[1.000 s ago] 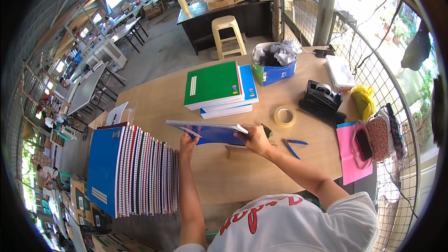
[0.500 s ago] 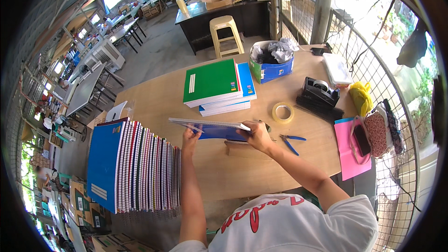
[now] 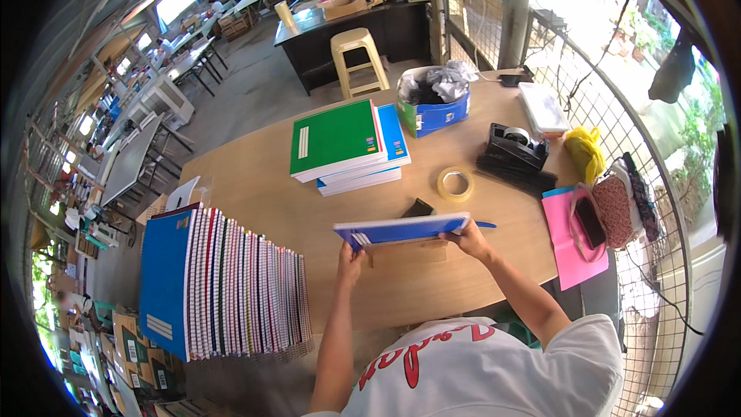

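Between my two hands, tilted over the table's middle, is a blue spiral notebook point(image 3: 409, 229). My left hand point(image 3: 351, 259) grips its left end; my right hand point(image 3: 469, 239) pinches the right end. Under it a low brown cardboard piece point(image 3: 417, 250) partly shows, and a small black object point(image 3: 419, 208) peeks out behind. Beyond lies a stack of notebooks with a green one point(image 3: 336, 139) on top and blue ones point(image 3: 394, 139) jutting out below. At the left a long row of spiral notebooks point(image 3: 239, 286) stands on edge, its outermost cover blue.
A tape roll point(image 3: 455, 184), a black tape dispenser point(image 3: 515, 150) and a blue box of crumpled plastic point(image 3: 434, 112) sit toward the back right. A phone point(image 3: 590, 222), pink sheet point(image 3: 567, 251) and yellow bundle point(image 3: 584, 153) lie at the right edge. A stool point(image 3: 357, 58) stands beyond the table.
The notebook has moved right and turned so more of its blue cover shows. Both hands moved right with it, and it now hides most of the blue-handled pliers.
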`<state>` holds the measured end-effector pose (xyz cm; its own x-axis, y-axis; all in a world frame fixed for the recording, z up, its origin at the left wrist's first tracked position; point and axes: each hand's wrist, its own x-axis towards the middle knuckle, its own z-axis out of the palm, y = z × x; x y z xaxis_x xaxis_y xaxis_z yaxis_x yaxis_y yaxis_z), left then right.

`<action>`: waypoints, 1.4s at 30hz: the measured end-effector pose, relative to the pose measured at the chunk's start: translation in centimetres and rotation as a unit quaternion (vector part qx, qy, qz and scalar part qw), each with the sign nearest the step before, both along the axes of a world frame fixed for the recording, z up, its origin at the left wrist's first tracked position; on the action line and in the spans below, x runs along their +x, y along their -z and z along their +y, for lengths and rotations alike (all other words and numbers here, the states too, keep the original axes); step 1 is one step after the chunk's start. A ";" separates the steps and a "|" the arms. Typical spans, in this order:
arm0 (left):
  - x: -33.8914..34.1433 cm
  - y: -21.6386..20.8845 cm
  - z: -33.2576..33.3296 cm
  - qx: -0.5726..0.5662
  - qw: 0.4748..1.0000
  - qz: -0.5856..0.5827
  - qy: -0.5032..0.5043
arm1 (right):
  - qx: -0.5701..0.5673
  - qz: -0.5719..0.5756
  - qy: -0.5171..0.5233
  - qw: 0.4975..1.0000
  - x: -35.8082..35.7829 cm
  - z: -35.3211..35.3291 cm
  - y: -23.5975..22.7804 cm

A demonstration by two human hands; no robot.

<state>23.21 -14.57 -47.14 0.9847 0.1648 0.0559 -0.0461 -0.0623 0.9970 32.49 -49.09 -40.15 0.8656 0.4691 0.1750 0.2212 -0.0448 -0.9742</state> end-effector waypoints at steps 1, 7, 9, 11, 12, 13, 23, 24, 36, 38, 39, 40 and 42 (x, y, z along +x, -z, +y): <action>-1.3 0.5 -1.2 -0.004 1.000 0.001 0.004 | 0.121 0.149 -0.011 0.981 -0.8 -0.8 0.8; -8.0 2.0 -3.5 0.267 0.950 0.034 -0.160 | 0.099 0.044 -0.083 0.991 -1.2 0.5 0.8; -6.7 -8.5 -10.6 0.321 0.903 -0.144 -0.247 | 0.063 0.085 -0.070 0.992 -1.3 -1.9 3.0; -5.5 -17.9 -16.2 0.322 0.873 -0.245 -0.272 | 0.068 0.081 -0.059 0.993 -2.2 -0.5 3.7; -4.2 -19.8 -18.2 0.456 0.844 -0.222 -0.177 | 0.043 0.072 -0.074 0.994 -2.4 -0.6 3.8; -3.7 -20.7 -19.4 0.576 0.791 -0.192 -0.078 | 0.040 0.074 -0.078 0.993 -2.3 -1.2 3.5; 0.9 -19.0 -22.5 0.547 0.818 -0.161 -0.081 | -0.434 -0.247 0.277 0.821 13.8 -11.3 5.0; 1.3 -18.9 -22.7 0.546 0.818 -0.160 -0.084 | -0.504 -0.298 0.296 0.754 14.0 -11.3 5.3; 2.1 -19.6 -22.2 0.478 0.861 -0.162 -0.070 | -0.105 -0.272 -0.029 0.956 8.7 -11.9 -8.9; 1.8 -19.3 -20.8 0.401 0.903 -0.153 -0.019 | -0.104 -0.165 -0.086 0.977 5.6 -10.2 -11.4; 1.8 -19.6 -20.7 0.401 0.903 -0.155 -0.005 | -0.106 -0.164 -0.083 0.977 4.6 -9.6 -11.4; 1.8 -19.5 -20.7 0.399 0.903 -0.156 -0.002 | -0.075 -0.142 -0.094 0.983 3.8 -9.0 -11.3; 1.8 -19.4 -20.5 0.434 0.888 -0.152 0.008 | -0.043 -0.122 -0.107 0.986 2.8 -8.0 -11.5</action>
